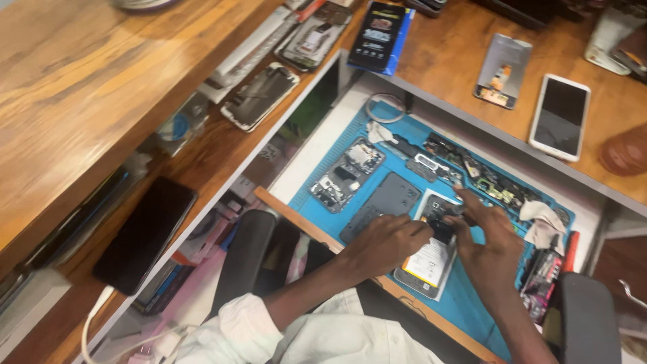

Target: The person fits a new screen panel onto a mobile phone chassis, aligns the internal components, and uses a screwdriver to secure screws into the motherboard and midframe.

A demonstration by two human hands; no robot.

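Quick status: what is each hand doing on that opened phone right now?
Left hand: fingers curled, pressing on the opened phone lying on the blue mat.
Right hand: fingertips pinched at the phone's upper part; whether it holds anything cannot be told.

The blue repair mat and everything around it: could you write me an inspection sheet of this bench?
Surface: blue repair mat in a white tray set into a wooden desk.
Job's things: opened phone, battery showing, lies on the mat under both hands.
Clutter: dark back cover, stripped phone frame, row of small boards, white cloth, red-handled tool.
Grippers: left hand rests on the phone's upper part; right hand pinches at its top edge. Whether a tool is held cannot be told.
Cables: white cable from the black phone; coiled cable.
Surroundings: white phone, boxed item, more phone parts on the desk.
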